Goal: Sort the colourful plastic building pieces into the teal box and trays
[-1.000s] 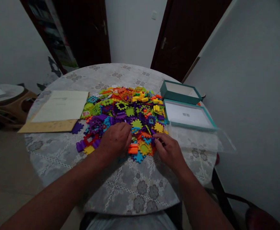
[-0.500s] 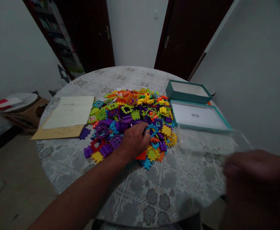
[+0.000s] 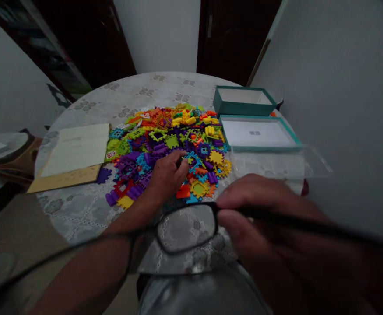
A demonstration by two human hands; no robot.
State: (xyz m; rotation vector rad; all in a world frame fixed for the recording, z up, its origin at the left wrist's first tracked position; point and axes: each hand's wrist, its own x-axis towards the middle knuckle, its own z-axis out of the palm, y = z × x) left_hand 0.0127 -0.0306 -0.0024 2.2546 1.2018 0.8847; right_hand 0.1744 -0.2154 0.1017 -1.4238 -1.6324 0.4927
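A pair of black-framed glasses [image 3: 187, 227] hangs close before the camera, its arms spread to both sides. My right hand [image 3: 263, 214] pinches the frame between thumb and forefinger, at the corner where lens and arm meet. Further off, my left hand [image 3: 168, 175] rests on a heap of coloured plastic building pieces [image 3: 171, 141]. Its fingers are curled and the fingertips are partly hidden, so anything within them cannot be made out. Beside that thumb lie a blue toothed piece [image 3: 194, 162] and an orange piece [image 3: 183, 191].
At the right stand a teal box [image 3: 244, 103] and a teal-rimmed white lid [image 3: 260, 133], with a clear plastic cover [image 3: 270, 164] in front. Pale paper [image 3: 78, 146] lies on a brown envelope [image 3: 66, 179] at the left. A patterned cloth covers the round table [image 3: 142, 89].
My right hand has come in from the lower right, bringing the glasses into plain view. My left hand stays on the heap. The whole view has shifted with the camera.
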